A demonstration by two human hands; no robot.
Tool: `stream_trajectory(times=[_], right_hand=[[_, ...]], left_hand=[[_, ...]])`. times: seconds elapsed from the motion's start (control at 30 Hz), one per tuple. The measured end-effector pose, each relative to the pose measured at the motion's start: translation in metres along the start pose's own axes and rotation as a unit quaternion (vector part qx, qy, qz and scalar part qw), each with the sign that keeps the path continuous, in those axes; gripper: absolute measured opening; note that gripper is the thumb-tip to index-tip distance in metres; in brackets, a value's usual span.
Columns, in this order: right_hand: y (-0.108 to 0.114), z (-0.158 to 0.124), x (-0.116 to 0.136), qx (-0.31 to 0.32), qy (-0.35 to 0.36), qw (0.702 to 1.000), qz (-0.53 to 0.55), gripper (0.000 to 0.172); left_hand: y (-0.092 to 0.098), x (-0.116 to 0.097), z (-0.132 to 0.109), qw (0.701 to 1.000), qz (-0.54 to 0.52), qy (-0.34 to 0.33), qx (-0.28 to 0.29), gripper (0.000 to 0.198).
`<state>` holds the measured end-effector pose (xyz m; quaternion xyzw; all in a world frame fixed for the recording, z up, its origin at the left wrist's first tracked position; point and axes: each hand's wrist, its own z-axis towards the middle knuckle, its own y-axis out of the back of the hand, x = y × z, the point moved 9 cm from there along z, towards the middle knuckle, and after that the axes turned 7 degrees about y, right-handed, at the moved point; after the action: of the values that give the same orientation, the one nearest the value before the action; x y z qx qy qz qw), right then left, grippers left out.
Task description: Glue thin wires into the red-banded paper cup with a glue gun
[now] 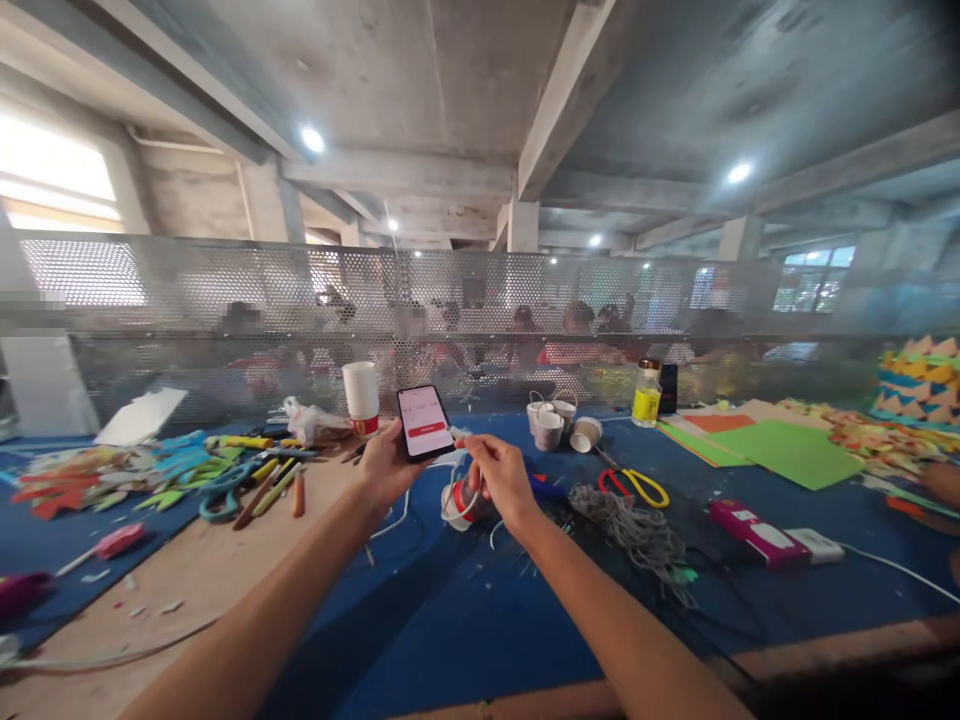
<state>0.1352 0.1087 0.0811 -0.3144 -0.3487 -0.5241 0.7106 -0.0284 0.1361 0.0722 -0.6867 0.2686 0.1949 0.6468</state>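
My left hand (382, 465) grips a smartphone (426, 424), its lit screen facing me with a red button across it. At the phone's lower right corner, my right hand (501, 478) is closed in a pinch on the end of a white cable (459, 438). Whether the cable's plug sits in the phone or beside it, I cannot tell. Below my hands, a red-and-white paper cup (459, 506) lies tipped over, partly hidden by the right fingers. Just behind the phone stands a tall white paper cup (361, 392).
Small handled paper cups (549, 428), a yellow-labelled bottle (645, 394) and yellow-red scissors (634, 485) lie right of centre. Grey string (630, 525), a magenta box (757, 535) and green paper (795, 455) are farther right. Blue scissors (225, 490) and cut paper (67, 475) lie left. A perforated metal screen (480, 290) backs the table.
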Motion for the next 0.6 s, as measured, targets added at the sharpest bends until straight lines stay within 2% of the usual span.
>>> stream_trajectory(times=[0.17, 0.27, 0.37, 0.6], right_hand=[[-0.024, -0.014, -0.020, 0.043, -0.040, 0.998, 0.029, 0.033], [-0.038, -0.021, -0.024, 0.077, -0.046, 0.995, 0.052, 0.034], [-0.043, -0.024, -0.022, 0.087, -0.048, 0.993, 0.064, 0.034], [-0.045, -0.027, -0.016, 0.090, -0.066, 0.992, 0.060, 0.025]], left_hand=[[-0.006, -0.007, -0.009, 0.999, -0.003, -0.030, 0.011, 0.041], [-0.014, -0.008, -0.013, 0.998, -0.013, -0.044, 0.042, 0.043], [-0.023, -0.004, -0.016, 0.997, -0.005, -0.038, 0.074, 0.045], [-0.028, -0.005, -0.020, 0.994, -0.020, -0.056, 0.088, 0.047]])
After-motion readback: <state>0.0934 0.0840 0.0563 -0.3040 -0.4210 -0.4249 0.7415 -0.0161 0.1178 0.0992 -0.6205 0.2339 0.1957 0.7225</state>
